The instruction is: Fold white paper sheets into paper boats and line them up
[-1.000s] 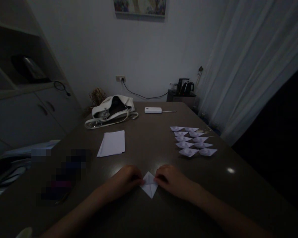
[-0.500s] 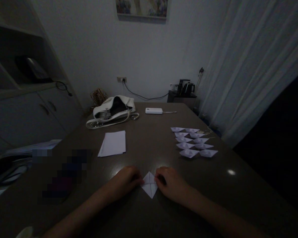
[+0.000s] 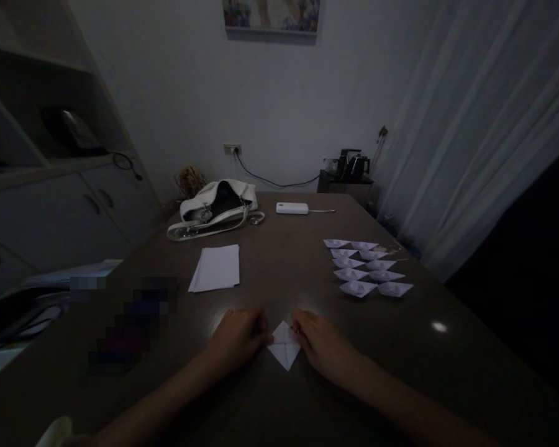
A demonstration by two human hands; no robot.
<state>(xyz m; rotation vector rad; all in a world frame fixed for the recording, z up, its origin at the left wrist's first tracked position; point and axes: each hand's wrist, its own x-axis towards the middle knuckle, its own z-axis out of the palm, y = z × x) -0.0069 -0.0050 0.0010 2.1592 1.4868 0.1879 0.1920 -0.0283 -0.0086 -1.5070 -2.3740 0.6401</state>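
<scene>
Between my two hands, near the front of the dark table, lies a small white folded paper [image 3: 285, 352], diamond-shaped with crossing creases. My left hand [image 3: 240, 335] pinches its left corner between thumb and curled fingers. On the opposite side my right hand [image 3: 320, 340] grips the right corner, its fingertips closed over the upper right edge. Several white paper boats [image 3: 358, 288] stand in two columns to the right. A stack of white paper sheets [image 3: 217, 268] lies left of centre, beyond my left hand.
A white handbag [image 3: 218, 205] sits open at the table's far left, with a white power bank [image 3: 292, 208] and its short cable to its right. A blurred-out item [image 3: 130, 326] lies on the left. Kettles [image 3: 354, 165] stand on a low cabinet behind the table.
The view has shifted slightly, so things appear a little further right. My right fingers have closed in over the paper's right edge. Both hands stay at the folded paper.
</scene>
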